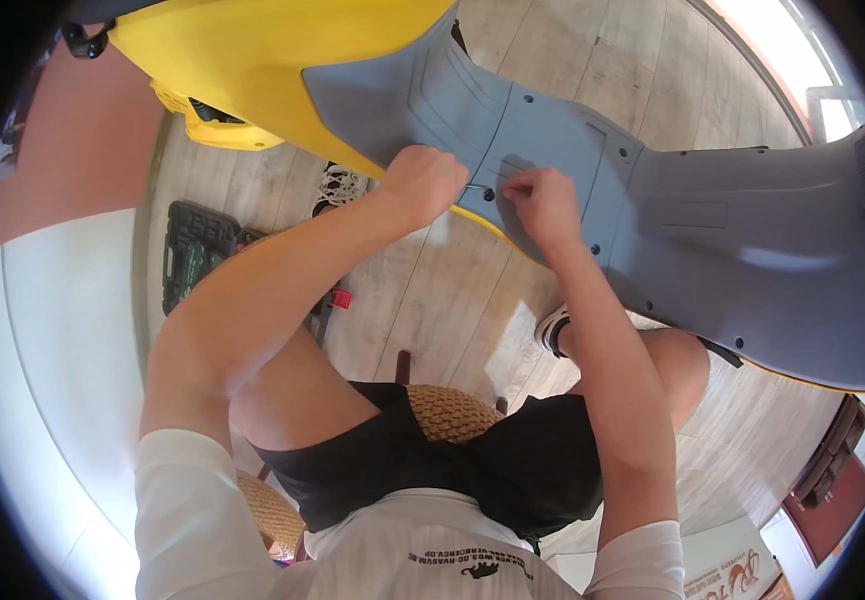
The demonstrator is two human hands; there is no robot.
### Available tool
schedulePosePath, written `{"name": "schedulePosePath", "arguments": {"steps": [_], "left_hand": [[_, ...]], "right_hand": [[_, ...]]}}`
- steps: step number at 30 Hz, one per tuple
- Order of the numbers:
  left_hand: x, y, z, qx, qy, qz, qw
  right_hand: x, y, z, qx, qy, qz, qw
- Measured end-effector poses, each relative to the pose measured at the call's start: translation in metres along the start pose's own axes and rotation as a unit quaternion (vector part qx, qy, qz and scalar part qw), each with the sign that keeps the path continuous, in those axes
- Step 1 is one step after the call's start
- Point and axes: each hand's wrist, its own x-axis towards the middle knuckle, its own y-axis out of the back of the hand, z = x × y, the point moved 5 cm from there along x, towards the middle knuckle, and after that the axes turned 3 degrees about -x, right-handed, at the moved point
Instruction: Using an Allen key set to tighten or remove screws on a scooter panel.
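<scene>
My left hand (428,185) is closed on a thin metal tool, apparently a hex key (476,187), which reaches to a dark bolt hole (489,195) in the grey floor panel (553,130) of a yellow scooter. My right hand (548,210) is just right of that hole, its fingers curled with thumb and index close together; whether anything is between them is too small to make out. Other dark fasteners (596,249) sit along the panel. The yellow front body (253,50) rises at the upper left.
An open black tool case (188,255) lies on the wooden floor at left, with a red item (341,300) nearby. I sit on a woven seat (448,410), my legs under the scooter's side. A curved white and terracotta wall (53,280) stands at left.
</scene>
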Motion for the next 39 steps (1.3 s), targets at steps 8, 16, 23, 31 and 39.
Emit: {"name": "schedulePosePath", "arguments": {"steps": [8, 16, 23, 31, 39], "left_hand": [[0.002, -0.005, -0.001, -0.004, 0.0, -0.042, 0.999], [0.001, -0.005, 0.006, 0.012, -0.016, -0.02, 1.0], [0.002, -0.006, 0.011, 0.043, -0.038, 0.007, 0.998], [-0.003, -0.001, -0.001, 0.011, 0.05, 0.037, 0.998], [-0.006, -0.007, -0.01, -0.056, 0.023, 0.029, 0.998]], "right_hand": [[0.0, 0.002, 0.0, -0.043, 0.015, 0.031, 0.998], [-0.001, 0.003, -0.003, -0.017, 0.019, 0.037, 0.999], [0.001, -0.009, -0.004, 0.056, -0.01, -0.024, 0.998], [0.004, -0.014, -0.015, -0.104, 0.103, -0.002, 0.989], [-0.001, -0.02, -0.02, -0.13, 0.139, -0.021, 0.982]]}}
